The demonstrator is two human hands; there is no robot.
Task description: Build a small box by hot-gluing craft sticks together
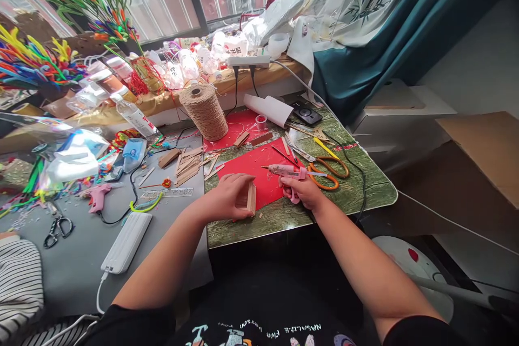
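Note:
My left hand [223,197] is closed around a small box of wooden craft sticks [252,199], which stands at the front edge of the red sheet [265,189]. Part of the box is hidden behind my fingers. In my right hand [303,192] is a pink hot glue gun [286,171], gripped by its handle, its nozzle pointing left above the sheet. The nozzle is apart from the box. Orange-handled scissors [324,170] lie just right of the glue gun. A dark pencil [284,154] rests on the sheet behind it.
Loose wooden sticks [188,167] lie left of the sheet, with a twine spool [204,112] behind. A second pink glue gun [98,197], black scissors [58,230] and a white power strip [126,243] occupy the grey table. Another person's striped sleeve [20,281] shows at far left.

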